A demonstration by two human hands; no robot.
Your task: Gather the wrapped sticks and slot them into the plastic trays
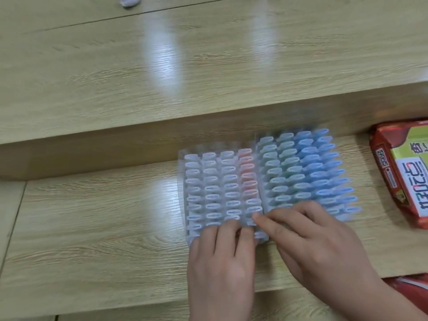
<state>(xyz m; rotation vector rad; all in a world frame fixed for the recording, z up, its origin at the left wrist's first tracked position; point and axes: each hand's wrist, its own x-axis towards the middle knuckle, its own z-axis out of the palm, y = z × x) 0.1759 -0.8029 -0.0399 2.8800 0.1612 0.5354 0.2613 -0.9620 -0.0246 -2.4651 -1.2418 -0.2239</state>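
Nearest the camera, the left hand (222,258) lies flat over the near corner of the left tray (185,205). Its fingers (224,230) are straight and pressed together on the tops of the sticks there, probably to hold the tray down while the other hand works. The right hand (319,249) comes in from the right. Its index fingertip (258,218) reaches to the seam where the two trays meet, and its other fingers bend over the near rows of the right tray (347,218). Blur hides whether it pinches a stick or only nudges one upright.

The wrapped sticks (210,172) stand upright in rows in both trays. The left tray holds pale ones with a partial pink column, the right tray green and blue ones. The trays sit side by side, edges touching, on the wooden desk (92,228), so one hand can steady both. I see no loose sticks on the desk, so the work looks close to finished, with only straightening left.

To the right lies a red packet (403,172), near the blue rows but apart from them. The corner of another red packet (410,286) shows behind the right wrist. Just beyond the trays rises a ledge (115,147) up to a higher shelf (208,66). A small grey object (128,1) sits at its far edge, too cropped to identify.
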